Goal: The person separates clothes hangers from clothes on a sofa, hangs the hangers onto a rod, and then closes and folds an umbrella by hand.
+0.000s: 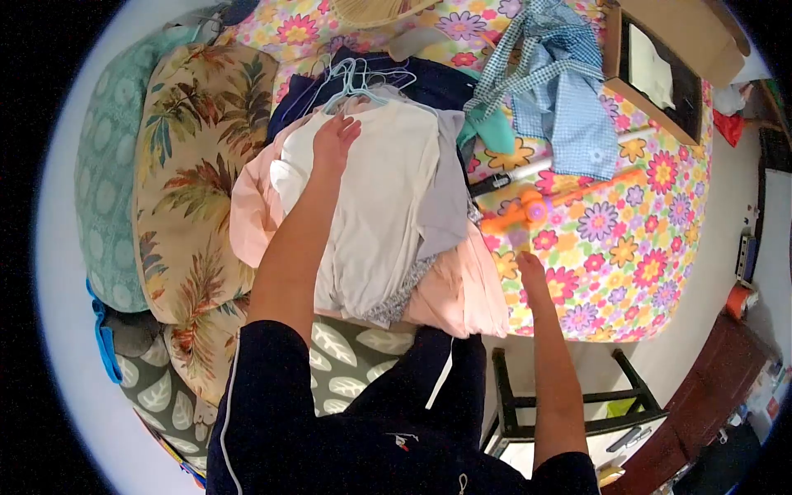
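My left hand (334, 147) is over the upper part of a white long-sleeved top (375, 190), near the collar, with its fingers slightly apart and nothing in them. The top lies uppermost on a pile of clothes on hangers, with a grey garment (443, 214) and a peach garment (462, 289) showing beneath it. Several light-blue hangers (355, 78) have their hooks bunched above the collar. To the right of the pile, my right hand (532, 271) is above the flowered bedsheet, just below an orange long-armed object (532, 208); its fingers are smeared.
Blue checked clothing (569, 107) lies at the upper right beside an open cardboard box (697, 107). A white rod with a black grip (493, 183) rests near the orange object. Leaf-patterned cushions (198, 173) line the left. A dark-framed stool (569, 403) stands below the bed edge.
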`<state>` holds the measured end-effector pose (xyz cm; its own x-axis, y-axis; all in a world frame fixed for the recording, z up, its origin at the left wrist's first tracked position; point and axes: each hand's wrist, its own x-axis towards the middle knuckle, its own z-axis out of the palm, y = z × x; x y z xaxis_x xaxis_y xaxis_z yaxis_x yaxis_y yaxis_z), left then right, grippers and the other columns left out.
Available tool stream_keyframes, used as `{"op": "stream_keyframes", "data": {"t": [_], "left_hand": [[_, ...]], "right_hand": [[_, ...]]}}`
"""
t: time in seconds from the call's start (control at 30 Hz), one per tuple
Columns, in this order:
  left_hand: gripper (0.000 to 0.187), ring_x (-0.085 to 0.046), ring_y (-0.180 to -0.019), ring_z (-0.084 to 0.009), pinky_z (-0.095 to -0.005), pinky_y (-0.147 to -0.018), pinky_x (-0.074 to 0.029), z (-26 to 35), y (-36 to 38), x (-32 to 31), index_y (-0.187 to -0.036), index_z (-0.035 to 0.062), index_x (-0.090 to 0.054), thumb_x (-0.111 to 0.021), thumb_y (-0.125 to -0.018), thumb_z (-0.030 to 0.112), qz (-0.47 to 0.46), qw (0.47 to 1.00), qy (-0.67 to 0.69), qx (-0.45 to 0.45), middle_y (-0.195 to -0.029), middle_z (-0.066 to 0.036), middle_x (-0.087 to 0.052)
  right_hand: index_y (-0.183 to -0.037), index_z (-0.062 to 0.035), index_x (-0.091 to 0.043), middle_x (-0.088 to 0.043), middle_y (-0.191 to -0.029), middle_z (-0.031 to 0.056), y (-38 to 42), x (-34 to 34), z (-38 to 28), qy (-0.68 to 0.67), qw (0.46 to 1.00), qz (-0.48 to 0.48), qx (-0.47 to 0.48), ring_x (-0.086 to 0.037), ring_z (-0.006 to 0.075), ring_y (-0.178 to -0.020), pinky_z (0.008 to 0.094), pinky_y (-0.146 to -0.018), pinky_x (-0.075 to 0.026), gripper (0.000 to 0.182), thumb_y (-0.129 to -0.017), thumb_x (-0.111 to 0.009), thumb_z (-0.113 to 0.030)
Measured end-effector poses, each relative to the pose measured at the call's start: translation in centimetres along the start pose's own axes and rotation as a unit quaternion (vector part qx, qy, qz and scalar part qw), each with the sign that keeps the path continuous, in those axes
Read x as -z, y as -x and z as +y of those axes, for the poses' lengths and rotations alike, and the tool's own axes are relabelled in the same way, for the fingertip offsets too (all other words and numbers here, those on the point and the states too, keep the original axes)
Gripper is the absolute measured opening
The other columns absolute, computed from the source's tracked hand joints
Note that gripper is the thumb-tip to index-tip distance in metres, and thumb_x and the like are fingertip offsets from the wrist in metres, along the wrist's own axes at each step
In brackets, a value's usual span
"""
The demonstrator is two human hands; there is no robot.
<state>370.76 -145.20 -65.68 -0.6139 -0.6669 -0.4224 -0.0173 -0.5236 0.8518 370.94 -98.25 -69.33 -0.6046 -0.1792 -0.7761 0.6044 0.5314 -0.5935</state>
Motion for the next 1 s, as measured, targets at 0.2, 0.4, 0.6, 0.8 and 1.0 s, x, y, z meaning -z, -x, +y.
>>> {"op": "stream_keyframes", "data": {"t": [0.2, 0.4, 0.6, 0.8, 1.0], "left_hand": [[0.02, -0.055, -0.087, -0.0298, -0.0369, -0.083, -0.045, -2.3, -7.7, -1.6, -0.091, -0.0019, -0.045, -0.04, -0.089, 0.018, 0.027, 0.996, 0.075, 0.024, -0.095, -0.018, -0.053], [0.022, -0.052, -0.078, -0.0243, -0.0309, -0.071, -0.044, -3.5, -11.7, -2.1, -0.087, 0.0033, -0.046, -0.044, -0.088, 0.026, 0.08, 0.989, 0.084, 0.094, -0.087, -0.014, -0.055], [0.019, -0.053, -0.072, -0.022, -0.0323, -0.068, -0.043, -3.5, -11.8, -2.8, -0.079, 0.0052, -0.051, -0.051, -0.084, 0.023, 0.054, 0.988, 0.114, 0.09, -0.079, -0.009, -0.056], [0.006, -0.051, -0.072, -0.0187, -0.0346, -0.074, -0.042, 0.9, 0.0, -1.7, -0.078, 0.006, -0.052, -0.057, -0.074, 0.007, 0.006, 0.968, 0.248, -0.023, -0.073, -0.004, -0.053], [0.006, -0.049, -0.079, -0.022, -0.038, -0.082, -0.039, 2.8, 20.4, 0.9, -0.077, 0.0075, -0.048, -0.052, -0.081, 0.005, 0.099, 0.966, 0.24, 0.002, -0.074, -0.006, -0.047]], "right_hand": [[-0.096, -0.0051, -0.051, -0.052, -0.08, 0.0013, -4.9, -2.0, 3.6, -0.132, 0.99, 0.031, -0.044, -0.046, 0.0118, -0.073, 0.026, -0.067, -0.038, 0.03, -0.083, -0.047, -0.032], [-0.088, -0.0069, -0.048, -0.046, -0.07, -0.0018, -5.7, -2.4, 3.8, -0.137, 0.987, 0.067, -0.049, -0.039, 0.0084, -0.064, 0.0229, -0.06, -0.034, 0.025, -0.084, -0.046, -0.031], [-0.085, -0.007, -0.047, -0.046, -0.068, -0.0019, -6.3, -2.5, 3.7, -0.147, 0.986, 0.066, -0.044, -0.04, 0.0073, -0.059, 0.0214, -0.055, -0.034, 0.014, -0.084, -0.051, -0.021], [-0.087, -0.0088, -0.048, -0.046, -0.064, -0.0031, -7.2, -1.6, 5.0, -0.116, 0.991, 0.042, -0.056, -0.039, 0.0061, -0.055, 0.0221, -0.05, -0.032, 0.02, -0.081, -0.056, -0.027], [-0.079, -0.0045, -0.053, -0.047, -0.062, -0.0015, -5.5, -1.5, 1.0, 0.178, 0.966, 0.145, 0.123, -0.04, 0.0081, -0.051, 0.0238, -0.048, -0.034, 0.026, -0.081, -0.056, -0.03]]}}
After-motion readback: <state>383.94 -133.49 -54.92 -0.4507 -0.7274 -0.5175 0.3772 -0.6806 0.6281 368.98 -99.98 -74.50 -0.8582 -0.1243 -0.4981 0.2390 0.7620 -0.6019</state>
